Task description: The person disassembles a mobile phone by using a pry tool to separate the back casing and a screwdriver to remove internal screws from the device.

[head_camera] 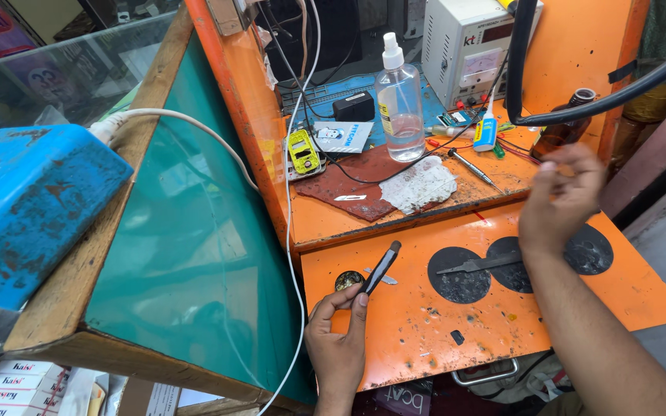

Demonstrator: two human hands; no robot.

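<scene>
**Scuffed orange bench, one slim tool pinched, other hand up in the air**

The surface is a battered orange pull-out shelf (pixel 502 323), paint chipped and speckled, with three round black patches on it. A flat metal blade (pixel 478 265) lies across two of those patches. Behind it sits a higher orange bench top (pixel 333 219) with a worn dark red mat (pixel 352 181) and a crumpled white cloth (pixel 424 185) on top of that. To the left is a sloped green glass panel (pixel 194 231) in a wooden frame, and a rusty, chipped blue box (pixel 32 204) rests on the frame's edge. A white cable (pixel 293 231) runs down along the bench side.

The left hand (pixel 338 339) rests at the near edge of the shelf, thumb and fingers closed together on the lower end of a slim black tool (pixel 381 268), which angles up and away over the shelf. Just beside the tool is a small round dark part (pixel 348 279).

The right hand (pixel 563 196) is raised above the shelf's back edge, motion-blurred, fingers loosely curled and a bit apart; I can't tell if it holds anything.

Further back: a clear plastic spray bottle (pixel 399 100), a small yellow gadget (pixel 303 151), a thin screwdriver (pixel 472 168), a brown glass bottle (pixel 560 131) and a white boxy power supply (pixel 475 46).
</scene>
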